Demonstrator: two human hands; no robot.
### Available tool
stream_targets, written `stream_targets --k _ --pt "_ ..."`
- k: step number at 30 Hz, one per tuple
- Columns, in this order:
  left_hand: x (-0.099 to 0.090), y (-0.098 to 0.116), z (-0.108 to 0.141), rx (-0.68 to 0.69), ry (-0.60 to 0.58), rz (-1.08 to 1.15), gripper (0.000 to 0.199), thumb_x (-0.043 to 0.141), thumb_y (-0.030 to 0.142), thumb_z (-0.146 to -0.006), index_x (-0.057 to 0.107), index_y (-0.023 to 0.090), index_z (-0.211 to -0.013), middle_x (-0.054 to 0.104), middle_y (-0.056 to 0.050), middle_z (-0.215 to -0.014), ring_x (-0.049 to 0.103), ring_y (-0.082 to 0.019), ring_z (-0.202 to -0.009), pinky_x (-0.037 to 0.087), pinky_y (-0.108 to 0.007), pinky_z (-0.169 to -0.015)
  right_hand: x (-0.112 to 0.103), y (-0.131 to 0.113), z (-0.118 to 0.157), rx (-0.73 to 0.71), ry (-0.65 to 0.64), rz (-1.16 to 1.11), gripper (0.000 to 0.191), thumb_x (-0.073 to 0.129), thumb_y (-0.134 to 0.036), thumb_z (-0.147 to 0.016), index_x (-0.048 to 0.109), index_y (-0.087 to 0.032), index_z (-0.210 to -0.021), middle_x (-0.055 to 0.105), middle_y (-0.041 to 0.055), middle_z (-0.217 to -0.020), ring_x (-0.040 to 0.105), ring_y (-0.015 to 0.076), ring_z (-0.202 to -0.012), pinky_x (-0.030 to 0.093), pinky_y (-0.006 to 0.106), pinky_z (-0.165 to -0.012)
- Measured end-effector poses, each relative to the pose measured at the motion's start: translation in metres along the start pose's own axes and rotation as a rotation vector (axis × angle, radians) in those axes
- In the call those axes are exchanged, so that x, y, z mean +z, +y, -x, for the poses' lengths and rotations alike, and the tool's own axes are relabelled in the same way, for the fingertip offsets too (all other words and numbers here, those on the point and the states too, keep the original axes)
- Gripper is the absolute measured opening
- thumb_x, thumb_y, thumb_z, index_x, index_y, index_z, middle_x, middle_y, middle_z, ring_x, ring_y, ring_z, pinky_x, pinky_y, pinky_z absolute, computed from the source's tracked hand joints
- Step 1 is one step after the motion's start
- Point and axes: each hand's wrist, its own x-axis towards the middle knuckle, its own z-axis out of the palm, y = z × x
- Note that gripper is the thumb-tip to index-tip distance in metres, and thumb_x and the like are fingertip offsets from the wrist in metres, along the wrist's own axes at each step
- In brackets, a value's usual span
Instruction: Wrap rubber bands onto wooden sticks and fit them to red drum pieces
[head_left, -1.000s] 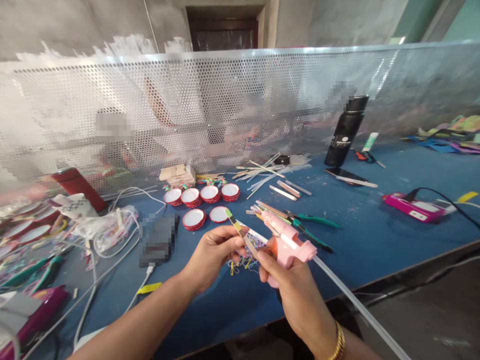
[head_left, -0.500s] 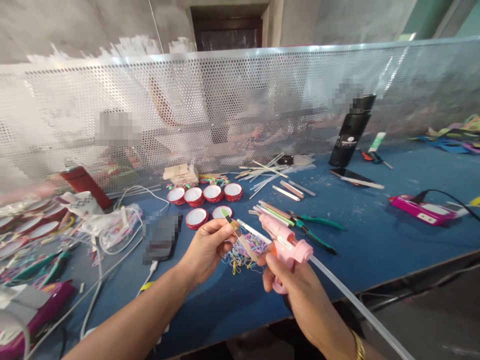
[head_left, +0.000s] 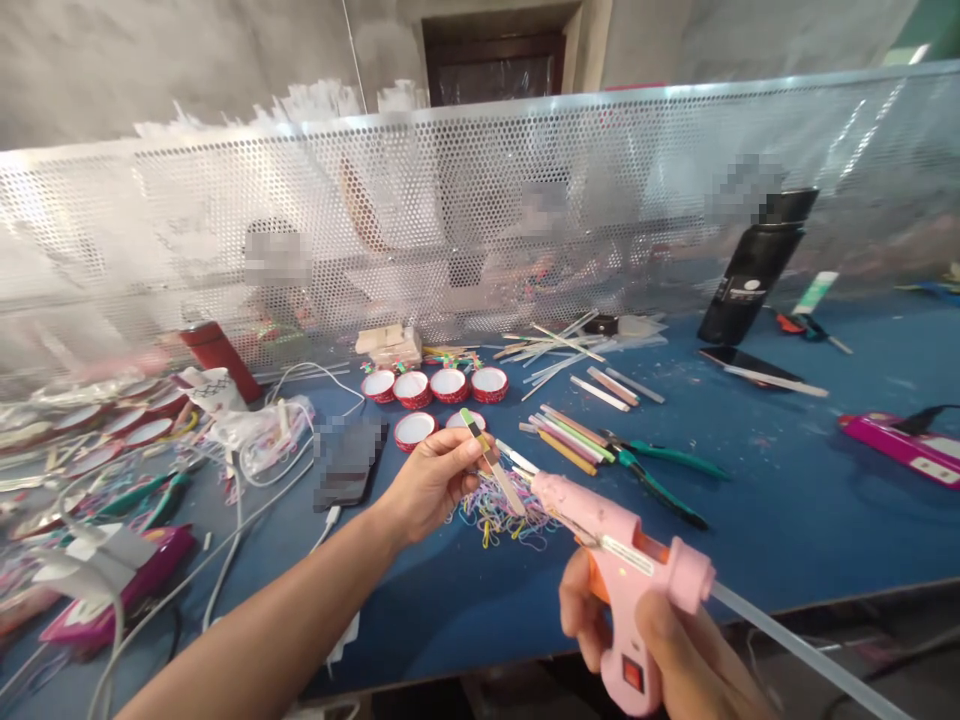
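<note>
So the right hand is off the banded craft stick now. A second ago its fingertips were right at the stick's near end while it also held the gun; now it's pulled back to the near right, wrapped just around the handle of the pink glue gun. Clear glue stick pokes out the back.

The left hand has the craft stick by itself, pinched between thumb and fingers just below the green and black bands, above the tangle of coloured loops on the blue table. My read: the gun can be aimed independently now. Its nozzle sits just beside the stick's near end, can't tell if they touch. Red-rimmed discs lie farther back, untouched.
</note>
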Motion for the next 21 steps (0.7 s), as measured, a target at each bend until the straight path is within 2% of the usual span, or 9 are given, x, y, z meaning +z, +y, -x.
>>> stream_targets --k 4,8,14,21 --pt "-0.0001 -0.0002 -0.0014 0.001 -0.007 -0.015 0.034 0.097 0.037 -0.058 0.075 0.013 -0.066 0.069 -0.003 -0.075 0.057 -0.004 -0.058 0.046 -0.011 -0.05 0.0024 -0.0024 0.0011 0.062 -0.027 -0.055 0.064 0.051 -0.084 -0.082 0.065 -0.021 -0.086 0.06 0.0029 -0.07 0.042 0.0107 -0.052 0.042 0.027 -0.052" --pt "0.0003 -0.0006 -0.0007 0.003 -0.014 -0.026 0.033 0.097 0.038 -0.058 0.077 0.013 -0.066 0.07 -0.003 -0.073 0.056 -0.004 -0.056 0.046 -0.011 -0.05 0.001 -0.0017 0.0001 0.049 -0.023 -0.019 0.068 0.049 -0.085 -0.082 0.065 -0.02 -0.087 0.061 0.0035 -0.072 0.044 0.0106 -0.053 0.045 0.027 -0.054" --pt "0.002 -0.0018 0.0001 0.002 -0.032 -0.033 0.032 0.097 0.038 -0.058 0.078 0.014 -0.068 0.071 -0.003 -0.074 0.056 -0.004 -0.056 0.045 -0.012 -0.051 0.0018 0.0011 -0.0002 0.028 -0.017 0.05 0.069 0.046 -0.086 -0.083 0.064 -0.02 -0.083 0.058 0.0023 -0.071 0.043 0.0096 -0.053 0.041 0.026 -0.051" --pt "0.0 -0.0019 0.0008 0.002 -0.049 -0.041 0.029 0.096 0.037 -0.061 0.079 0.015 -0.068 0.071 -0.003 -0.075 0.056 -0.004 -0.057 0.044 -0.012 -0.052 0.004 -0.0032 -0.0025 0.039 -0.022 0.066 0.068 0.046 -0.086 -0.083 0.061 -0.02 -0.078 0.056 0.0009 -0.068 0.044 0.0104 -0.052 0.041 0.027 -0.053"
